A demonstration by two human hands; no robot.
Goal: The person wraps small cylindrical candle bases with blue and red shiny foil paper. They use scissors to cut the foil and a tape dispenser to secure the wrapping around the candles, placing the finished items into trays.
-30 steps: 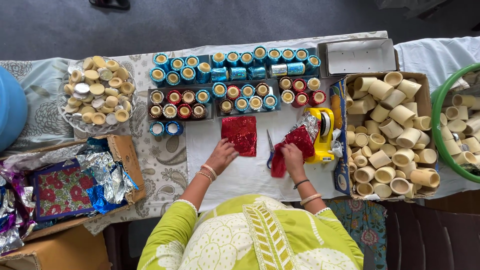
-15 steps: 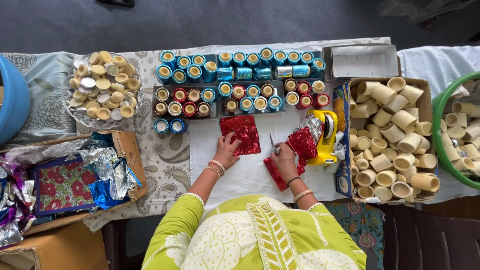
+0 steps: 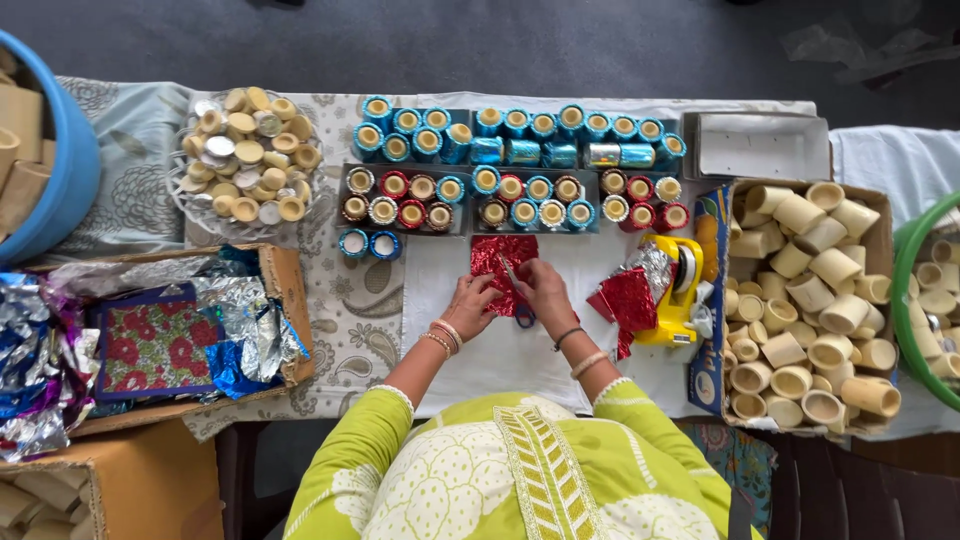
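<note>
Scanning left to right: blue tub (image 3: pixel 45 170) at far left edge, cardboard box of crumpled foil sheets (image 3: pixel 150 340) near-left, clear dish of pale round caps (image 3: pixel 250 165) beyond it, then rows of foil-wrapped rolls (image 3: pixel 520 165), blue and red, across the far side of the white cloth (image 3: pixel 500 355). Centre: red glitter foil sheet (image 3: pixel 500 262) lies flat on the cloth just on the near side of the roll trays, roughly square, slightly crinkled, shiny with a dotted sparkle. Left hand (image 3: pixel 468 308) rests fingers on its near-left corner, curled and pressing down, not a full grip. Right hand (image 3: pixel 545 292) sits on the sheet's right part, fingers closed around scissors (image 3: pixel 520 305) with blue loops; blade points toward the far side over the sheet. Key relation: sheet lies directly under and just beyond both sets of fingertips; blade axis runs near-to-far across it; right hand nearer the sheet's middle, left at its edge. Further right: second bunch of red foil (image 3: pixel 628 300) beside a yellow tape dispenser (image 3: pixel 678 290), then a carton of bare cream tubes (image 3: pixel 810 300), green tub rim (image 3: pixel 915 300) at right edge.
</note>
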